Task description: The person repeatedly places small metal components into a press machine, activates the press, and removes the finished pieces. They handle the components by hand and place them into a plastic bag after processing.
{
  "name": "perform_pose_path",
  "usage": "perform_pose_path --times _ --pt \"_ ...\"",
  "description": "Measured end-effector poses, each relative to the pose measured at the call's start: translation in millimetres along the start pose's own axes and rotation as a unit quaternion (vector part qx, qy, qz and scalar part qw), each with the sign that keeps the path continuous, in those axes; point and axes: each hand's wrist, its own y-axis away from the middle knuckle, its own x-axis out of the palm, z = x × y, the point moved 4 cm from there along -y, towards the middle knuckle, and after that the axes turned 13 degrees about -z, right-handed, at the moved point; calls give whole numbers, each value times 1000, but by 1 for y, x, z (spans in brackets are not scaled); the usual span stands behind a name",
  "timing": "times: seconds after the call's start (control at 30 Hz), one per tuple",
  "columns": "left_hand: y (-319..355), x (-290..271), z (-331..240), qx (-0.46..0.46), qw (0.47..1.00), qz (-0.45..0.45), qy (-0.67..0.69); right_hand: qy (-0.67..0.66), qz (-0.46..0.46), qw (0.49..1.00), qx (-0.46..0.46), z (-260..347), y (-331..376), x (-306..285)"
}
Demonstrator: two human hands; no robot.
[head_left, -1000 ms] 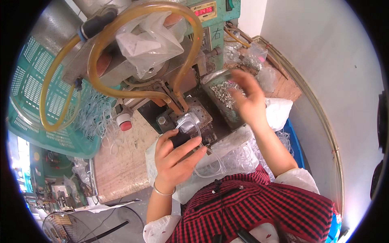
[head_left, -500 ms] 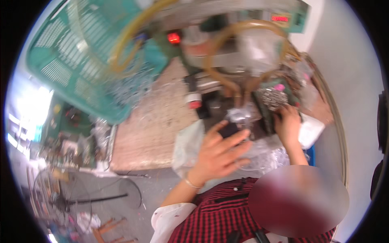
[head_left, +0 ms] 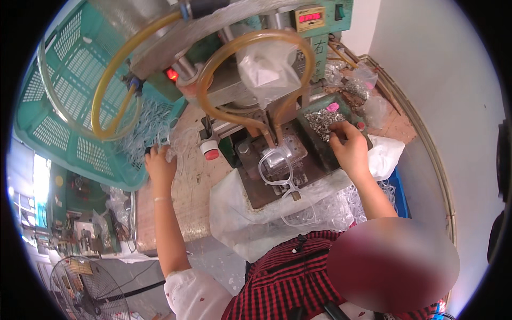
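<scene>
My left hand (head_left: 161,168) is at the edge of the green basket, fingers apart over clear plastic eyeglass frames (head_left: 146,130). A small dark patch shows at one fingertip; I cannot tell what it is. My right hand (head_left: 349,149) curls into a green tray (head_left: 349,106) of small silvery metal parts (head_left: 320,125), thumb and forefinger drawn together. Whatever may be between those fingertips is too small to make out. Between the hands, one clear eyeglass frame (head_left: 276,182) has one rim on the metal fixture (head_left: 256,160) of a press, its other rim over the front edge.
Yellowish hoses (head_left: 205,69) loop above the fixture. A large green basket (head_left: 80,146) stands at the left, and a red-capped button (head_left: 211,152) sits beside the press. More clear frames fill a blue bin (head_left: 400,194) at the front right. A fan (head_left: 88,290) is at lower left.
My left hand has moved from over the fixture leftward to the frames by the basket. My right hand stays at the metal parts, its fingers curled there. The view has shifted.
</scene>
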Motion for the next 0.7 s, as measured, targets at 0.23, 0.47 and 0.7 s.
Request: perform_pose_path --times 0.23,0.47,0.7 --pt "22 102 -16 -98 985 118 -81 128 1 985 -119 -25 12 -15" --pt "46 71 -39 34 996 83 -12 155 58 980 -106 -18 16 -3" --pt "33 60 -52 66 983 106 -132 106 -17 986 -126 -15 16 -6"
